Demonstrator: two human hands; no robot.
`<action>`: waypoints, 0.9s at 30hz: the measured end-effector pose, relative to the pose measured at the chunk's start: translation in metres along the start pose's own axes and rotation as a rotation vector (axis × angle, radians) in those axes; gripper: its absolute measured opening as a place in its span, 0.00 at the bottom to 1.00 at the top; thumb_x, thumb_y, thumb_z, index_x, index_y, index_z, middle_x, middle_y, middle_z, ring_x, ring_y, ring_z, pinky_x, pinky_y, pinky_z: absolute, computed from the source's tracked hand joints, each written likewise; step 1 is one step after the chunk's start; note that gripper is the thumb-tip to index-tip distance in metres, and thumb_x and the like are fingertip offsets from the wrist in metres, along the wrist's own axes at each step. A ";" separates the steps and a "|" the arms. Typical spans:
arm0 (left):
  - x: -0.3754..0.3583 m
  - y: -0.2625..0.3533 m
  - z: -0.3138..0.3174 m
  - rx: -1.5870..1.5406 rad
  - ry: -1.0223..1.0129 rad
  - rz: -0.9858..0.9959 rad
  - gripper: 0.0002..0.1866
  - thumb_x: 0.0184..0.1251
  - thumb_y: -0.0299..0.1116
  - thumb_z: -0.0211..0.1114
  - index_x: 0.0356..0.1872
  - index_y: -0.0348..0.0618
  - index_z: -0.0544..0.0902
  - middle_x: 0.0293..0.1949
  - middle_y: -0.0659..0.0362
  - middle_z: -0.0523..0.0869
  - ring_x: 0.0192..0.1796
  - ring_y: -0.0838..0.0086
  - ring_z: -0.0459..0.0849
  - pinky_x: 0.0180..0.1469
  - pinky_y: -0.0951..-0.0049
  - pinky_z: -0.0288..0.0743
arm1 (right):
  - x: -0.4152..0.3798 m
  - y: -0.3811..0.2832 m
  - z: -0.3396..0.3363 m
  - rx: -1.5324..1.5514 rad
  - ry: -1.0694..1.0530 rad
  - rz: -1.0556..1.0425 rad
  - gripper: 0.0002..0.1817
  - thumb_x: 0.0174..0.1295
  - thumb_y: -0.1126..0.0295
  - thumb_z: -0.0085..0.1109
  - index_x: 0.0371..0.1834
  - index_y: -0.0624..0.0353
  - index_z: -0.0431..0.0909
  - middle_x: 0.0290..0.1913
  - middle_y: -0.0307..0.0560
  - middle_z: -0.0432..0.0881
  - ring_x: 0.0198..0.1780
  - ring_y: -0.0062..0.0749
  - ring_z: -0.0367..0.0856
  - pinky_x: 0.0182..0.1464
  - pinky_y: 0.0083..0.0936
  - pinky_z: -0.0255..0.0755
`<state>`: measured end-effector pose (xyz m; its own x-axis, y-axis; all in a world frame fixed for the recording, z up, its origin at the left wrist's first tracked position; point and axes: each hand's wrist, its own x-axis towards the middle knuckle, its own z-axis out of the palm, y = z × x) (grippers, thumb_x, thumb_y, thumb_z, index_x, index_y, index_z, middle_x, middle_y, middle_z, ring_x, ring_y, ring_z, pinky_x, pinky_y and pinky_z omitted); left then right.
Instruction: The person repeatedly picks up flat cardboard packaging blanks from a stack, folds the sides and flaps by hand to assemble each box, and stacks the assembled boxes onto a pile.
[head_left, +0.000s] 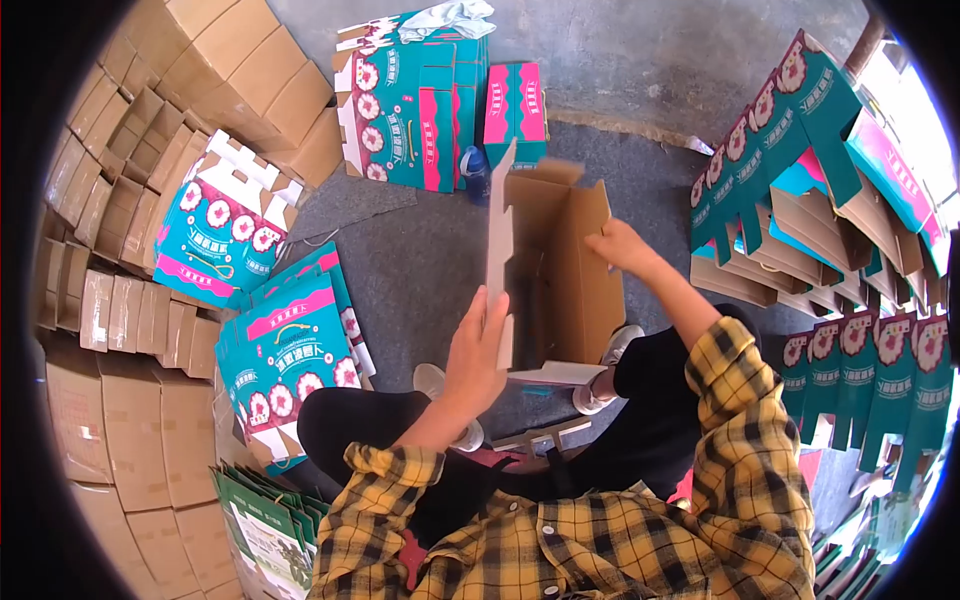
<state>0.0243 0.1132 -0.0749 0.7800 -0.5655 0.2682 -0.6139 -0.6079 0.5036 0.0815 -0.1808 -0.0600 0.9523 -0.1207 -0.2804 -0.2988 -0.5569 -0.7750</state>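
A partly unfolded cardboard box (585, 270) stands between my knees, its brown inside facing up towards me. My left hand (478, 350) is closed on the box's left panel, near its notched white edge. On the opposite side, my right hand (625, 248) grips the upper edge of the right wall, fingers curled. The box's outer printed faces are mostly turned away from view. Just beyond it, a blue bottle (475, 172) stands on the floor, close to a small teal and pink box (516, 105).
Flat teal and pink cartons lie in stacks at the back (400, 110) and left (280, 350). Brown boxes (140, 430) are piled along the left. Several finished-looking teal boxes (790, 140) stand at the right. Green printed bags (265, 530) sit at lower left.
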 end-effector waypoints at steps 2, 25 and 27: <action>-0.002 0.002 -0.006 -0.031 0.028 0.119 0.33 0.64 0.22 0.57 0.71 0.45 0.60 0.68 0.39 0.60 0.67 0.45 0.66 0.67 0.56 0.64 | 0.015 0.013 -0.001 0.049 -0.076 0.025 0.23 0.57 0.67 0.48 0.57 0.62 0.71 0.34 0.54 0.83 0.27 0.35 0.84 0.27 0.30 0.78; -0.030 0.001 -0.019 -0.014 -0.130 0.223 0.37 0.41 0.41 0.75 0.58 0.46 0.74 0.65 0.40 0.63 0.67 0.44 0.65 0.65 0.54 0.66 | -0.005 -0.039 0.022 -0.839 0.625 -0.702 0.33 0.55 0.66 0.61 0.68 0.51 0.65 0.55 0.55 0.78 0.59 0.51 0.74 0.62 0.44 0.66; -0.031 0.003 -0.017 -0.009 -0.102 0.215 0.41 0.34 0.37 0.78 0.58 0.46 0.73 0.65 0.41 0.63 0.66 0.43 0.66 0.65 0.52 0.67 | -0.002 -0.060 0.032 -1.572 0.075 -0.510 0.31 0.57 0.69 0.57 0.68 0.52 0.66 0.52 0.54 0.76 0.54 0.48 0.76 0.58 0.42 0.69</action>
<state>0.0010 0.1385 -0.0675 0.6144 -0.7353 0.2860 -0.7633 -0.4622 0.4514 0.0952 -0.1208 -0.0309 0.9408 0.3127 -0.1307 0.3325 -0.7770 0.5346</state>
